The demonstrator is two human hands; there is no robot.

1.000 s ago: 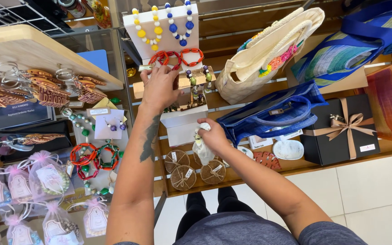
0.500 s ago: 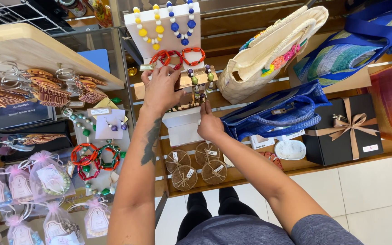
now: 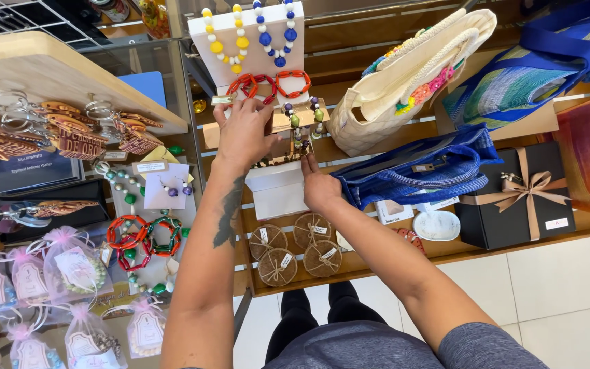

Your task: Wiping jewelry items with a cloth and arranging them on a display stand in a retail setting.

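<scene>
**A:** Where are the hands?

**B:** The left hand (image 3: 244, 133) is at upper centre of the frame, fingers spread and laid over a small tan jewellery card (image 3: 295, 123) standing on the wooden shelf (image 3: 377, 140). Its fingertips touch the red bead bracelets (image 3: 268, 83) hanging at the foot of the white display stand (image 3: 247, 34). Whether it actually grips the card I cannot tell; the palm hides the contact.

**A:** And the right hand?

**B:** The right hand (image 3: 320, 186) sits just below, at centre frame, fingers together and pointing up against the lower edge of the same card, beside a white box (image 3: 278, 191). It looks pressed to the card rather than closed round anything.

**A:** What lies around them?

**B:** On the white stand hang a yellow-and-white bead necklace (image 3: 227, 37) and a blue-and-white one (image 3: 281, 34). To the right, a cream woven bag (image 3: 404, 82) leans on the shelf, with a blue striped bag (image 3: 425, 171) below it and a black gift box with a tan ribbon (image 3: 520, 195) at right. Lower centre, four round woven coasters (image 3: 295, 246) lie tied with twine. At left, red and green bracelets (image 3: 141, 236) and pink organza pouches (image 3: 69, 266) fill a separate worktop (image 3: 49, 58).
</scene>
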